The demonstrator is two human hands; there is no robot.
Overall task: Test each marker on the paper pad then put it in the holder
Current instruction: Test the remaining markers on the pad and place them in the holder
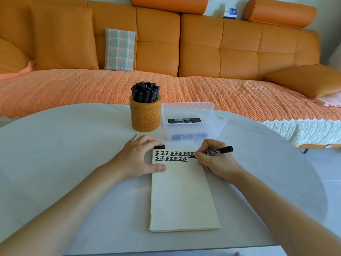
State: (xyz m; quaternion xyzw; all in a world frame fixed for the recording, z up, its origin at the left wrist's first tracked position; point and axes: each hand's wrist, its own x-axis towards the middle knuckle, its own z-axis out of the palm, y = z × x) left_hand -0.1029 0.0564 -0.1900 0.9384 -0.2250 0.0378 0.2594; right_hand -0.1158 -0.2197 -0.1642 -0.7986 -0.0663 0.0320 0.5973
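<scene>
Black piece [160, 147] half-hidden under left hand [137, 156]; right hand [215, 160] grips marker [220, 151].

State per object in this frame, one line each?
marker: uncapped, tip on pad, gripped by right hand.
cap: off, held by left hand.
paper pad: flat, two rows of marks at top.
holder: upright, packed with capped markers.
clear bin: open-topped, holds loose markers.

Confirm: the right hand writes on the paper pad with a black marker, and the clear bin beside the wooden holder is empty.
Wrong on the bin: the head view shows the clear bin beside the wooden holder has black markers in it. The rest stands.
</scene>
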